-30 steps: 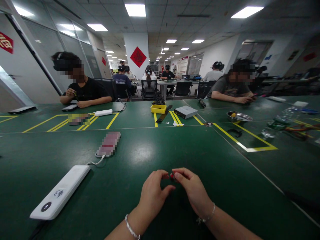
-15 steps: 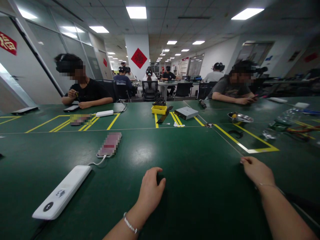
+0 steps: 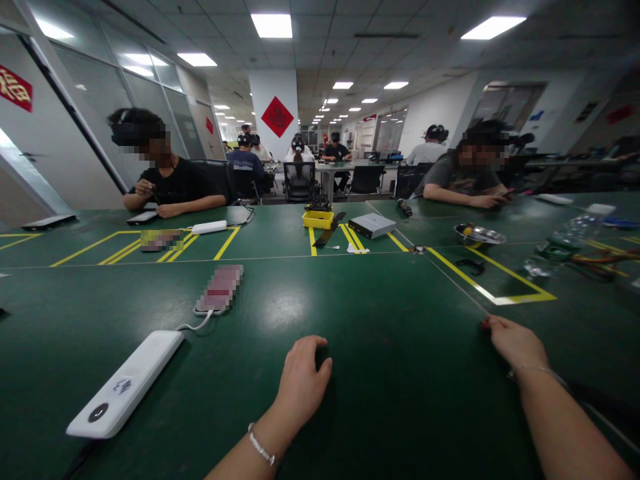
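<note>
My left hand point(image 3: 304, 373) rests on the green table point(image 3: 380, 373), its thumb apart from the curved fingers and nothing between them. Farther right, my right hand point(image 3: 517, 343) is closed in a pinch. A small red thing point(image 3: 485, 324) shows at its fingertips, too small to make out. To the left of my left hand lie a phone point(image 3: 219, 289), its screen blurred out, and a long white power bank point(image 3: 125, 383). A white cable point(image 3: 196, 327) joins the two.
Across the table are a yellow tray point(image 3: 318, 221), a grey box point(image 3: 371, 225), a metal dish point(image 3: 480, 234), a black curved piece point(image 3: 471, 267) and a plastic bottle point(image 3: 570, 237). Yellow tape point(image 3: 525, 298) marks areas. Two people sit opposite; others work behind.
My right hand has shifted very slightly right, and a small red thing now shows at its fingertips. My left hand has stayed almost in place.
</note>
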The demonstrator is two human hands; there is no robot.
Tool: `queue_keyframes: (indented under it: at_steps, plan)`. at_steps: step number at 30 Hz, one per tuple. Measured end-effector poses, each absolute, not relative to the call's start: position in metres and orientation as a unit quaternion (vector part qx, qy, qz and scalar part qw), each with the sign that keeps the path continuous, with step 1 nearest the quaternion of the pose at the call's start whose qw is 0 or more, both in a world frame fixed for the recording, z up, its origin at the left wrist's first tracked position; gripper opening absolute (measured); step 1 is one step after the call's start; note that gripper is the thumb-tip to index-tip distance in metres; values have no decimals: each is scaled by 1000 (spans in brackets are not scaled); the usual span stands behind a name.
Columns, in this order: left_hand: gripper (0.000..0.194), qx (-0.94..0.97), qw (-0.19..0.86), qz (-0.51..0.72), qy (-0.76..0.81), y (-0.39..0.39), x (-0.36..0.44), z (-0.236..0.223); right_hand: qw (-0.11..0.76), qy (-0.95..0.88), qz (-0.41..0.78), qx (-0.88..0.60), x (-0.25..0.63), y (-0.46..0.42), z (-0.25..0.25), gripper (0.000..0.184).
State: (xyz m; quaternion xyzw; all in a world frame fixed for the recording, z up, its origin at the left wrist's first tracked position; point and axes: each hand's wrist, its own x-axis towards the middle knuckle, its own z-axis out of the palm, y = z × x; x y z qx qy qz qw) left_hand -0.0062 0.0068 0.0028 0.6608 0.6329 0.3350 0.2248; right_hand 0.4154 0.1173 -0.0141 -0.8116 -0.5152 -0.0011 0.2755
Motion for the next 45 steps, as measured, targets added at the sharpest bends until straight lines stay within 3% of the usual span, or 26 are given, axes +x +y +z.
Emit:
queue_keyframes:
  at_steps: [3, 7, 13, 17, 22, 26, 31, 37, 45]
  plan:
    - [29, 675, 221, 319, 628, 6, -5, 6, 242, -541, 2, -806, 386, 117, -2, 46]
    - [30, 704, 200, 296, 614, 6, -3, 9, 286, -686, -40, -668, 306, 106, 13, 46]
    - [41, 733, 175, 270, 600, 6, 0, 2, 179, -855, 126, -469, 183, 50, 3, 47]
    - [42, 742, 155, 267, 595, 6, 0, -1, 134, -885, 177, -409, 164, 36, -3, 49]
    - [37, 746, 159, 248, 598, 4, -2, 2, 180, -816, 37, -547, 224, 76, 14, 42]
    - [35, 745, 168, 242, 598, 3, -3, 4, 186, -628, -91, -750, 311, 103, 18, 51]
    - [35, 747, 170, 237, 597, 3, -3, 3, 145, -485, -22, -862, 377, 108, 7, 66]
    - [36, 751, 164, 225, 598, 3, -2, 2, 69, -548, 8, -834, 376, 112, 7, 39]
    - [36, 752, 161, 220, 600, 2, -2, 5, 67, -538, 33, -840, 377, 109, 13, 40]
